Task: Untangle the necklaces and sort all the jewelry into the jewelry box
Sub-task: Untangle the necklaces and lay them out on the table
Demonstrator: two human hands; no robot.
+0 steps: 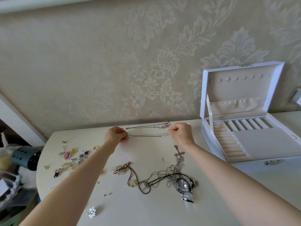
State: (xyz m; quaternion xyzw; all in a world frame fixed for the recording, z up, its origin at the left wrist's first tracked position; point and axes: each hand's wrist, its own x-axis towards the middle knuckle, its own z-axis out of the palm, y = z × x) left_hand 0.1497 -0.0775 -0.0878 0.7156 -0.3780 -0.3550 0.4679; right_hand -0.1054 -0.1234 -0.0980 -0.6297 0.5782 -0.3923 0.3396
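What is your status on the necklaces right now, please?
Left grip and right grip each pinch one end of a thin chain, stretched straight between them. Tangled necklaces lie nearer, untouched. Jewelry box open at right.

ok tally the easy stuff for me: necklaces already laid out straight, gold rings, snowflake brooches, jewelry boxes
necklaces laid out straight: 2, the held chain and the pink-charm chain
gold ring: 1
snowflake brooch: 1
jewelry box: 1
total: 5
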